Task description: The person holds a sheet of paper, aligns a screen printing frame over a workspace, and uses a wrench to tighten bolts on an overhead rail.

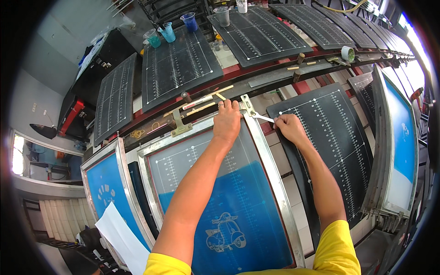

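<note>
A screen printing frame (278, 192) with silver bars lies in front of me, its mesh partly blue and bearing a scooter drawing (226, 233). My left hand (227, 121) is closed over the frame's far bar near its right corner, fingers curled past the edge. At that corner sits a metal clamp (248, 105). My right hand (291, 129) is closed round the end of a slim silver wrench (263, 118), whose other end meets the clamp. Where the wrench seats on the clamp is too small to make out. A second metal bracket (181, 126) stands farther left along the bar.
Black printing boards with white rulers flank the frame, one at right (330, 151). Other blue screens stand at left (103, 178) and far right (398, 123). White paper (121, 240) lies lower left. A marker (197, 102) rests on the rail; ink cups (189, 21) stand behind.
</note>
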`<state>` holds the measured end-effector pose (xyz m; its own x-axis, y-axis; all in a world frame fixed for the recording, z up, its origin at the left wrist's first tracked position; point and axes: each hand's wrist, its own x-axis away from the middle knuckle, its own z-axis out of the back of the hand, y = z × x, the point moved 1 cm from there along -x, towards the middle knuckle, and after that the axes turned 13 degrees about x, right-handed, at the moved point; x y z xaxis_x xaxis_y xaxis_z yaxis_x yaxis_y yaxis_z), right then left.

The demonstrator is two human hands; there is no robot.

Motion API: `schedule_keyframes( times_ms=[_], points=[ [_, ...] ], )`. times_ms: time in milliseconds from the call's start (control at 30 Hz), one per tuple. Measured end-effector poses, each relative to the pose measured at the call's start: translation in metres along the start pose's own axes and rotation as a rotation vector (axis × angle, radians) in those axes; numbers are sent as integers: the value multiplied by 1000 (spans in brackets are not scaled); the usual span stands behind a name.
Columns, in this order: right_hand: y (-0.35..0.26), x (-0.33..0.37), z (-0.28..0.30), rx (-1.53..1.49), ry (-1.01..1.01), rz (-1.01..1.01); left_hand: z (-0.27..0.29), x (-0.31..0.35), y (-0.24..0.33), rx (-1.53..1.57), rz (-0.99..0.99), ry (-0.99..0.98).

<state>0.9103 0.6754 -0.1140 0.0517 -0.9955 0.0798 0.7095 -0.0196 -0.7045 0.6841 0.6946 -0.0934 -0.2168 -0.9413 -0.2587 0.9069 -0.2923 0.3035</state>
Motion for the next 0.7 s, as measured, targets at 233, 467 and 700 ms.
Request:
schedule_keyframes(
  times_ms=[233, 467, 700],
  points=[
    [-5, -20, 15, 56, -97, 10, 0, -1, -1, -8, 12, -15],
    [-4, -60, 34, 155, -238, 138, 3, 0, 0, 11, 11, -23],
    [-2, -99, 37, 242, -372, 281, 0, -1, 1, 3, 12, -29]
  ],
)
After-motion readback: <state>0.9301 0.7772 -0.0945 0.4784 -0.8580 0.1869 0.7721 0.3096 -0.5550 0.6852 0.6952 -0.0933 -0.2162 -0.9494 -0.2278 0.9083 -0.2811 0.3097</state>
